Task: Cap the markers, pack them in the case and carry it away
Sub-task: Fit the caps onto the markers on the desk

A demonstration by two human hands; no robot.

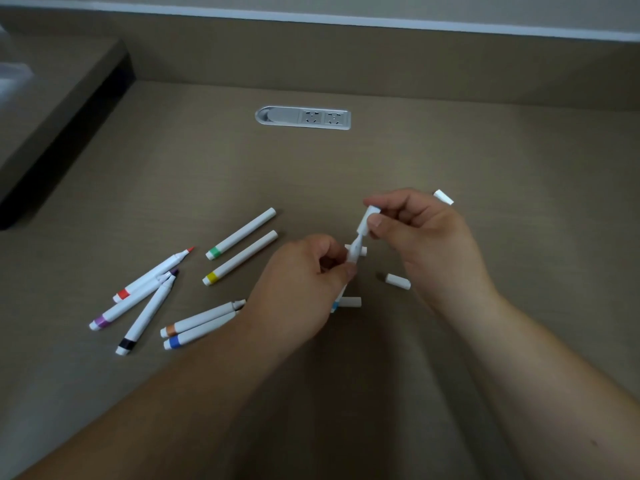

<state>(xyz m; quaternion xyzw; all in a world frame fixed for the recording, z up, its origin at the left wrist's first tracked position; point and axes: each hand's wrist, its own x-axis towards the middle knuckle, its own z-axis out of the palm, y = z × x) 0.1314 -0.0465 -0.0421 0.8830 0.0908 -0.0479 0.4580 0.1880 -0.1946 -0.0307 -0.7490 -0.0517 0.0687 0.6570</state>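
Head view looks down on a brown counter (346, 161) where both hands meet near the middle. Left hand (304, 282) grips a white marker (354, 252) by its barrel, tip pointing up and far; a light-blue band shows at its near end below the palm. Right hand (419, 233) pinches a white cap (367, 220) between thumb and fingers, its mouth right at the marker's tip, not pushed on. Loose caps lie near the hands: one (398, 281) just left of the right wrist, one (350, 301) beside the left palm, one (443, 197) far right. Left of the hands lie capped green (240, 233) and yellow (240, 258) markers, side by side. Further left, uncapped red (154, 274), purple (133, 303) and black (147, 315) markers overlap in a pile. Orange (202, 317) and blue (199, 332) markers lie touching, by the left wrist. A socket strip (303, 117) sits in the far counter.
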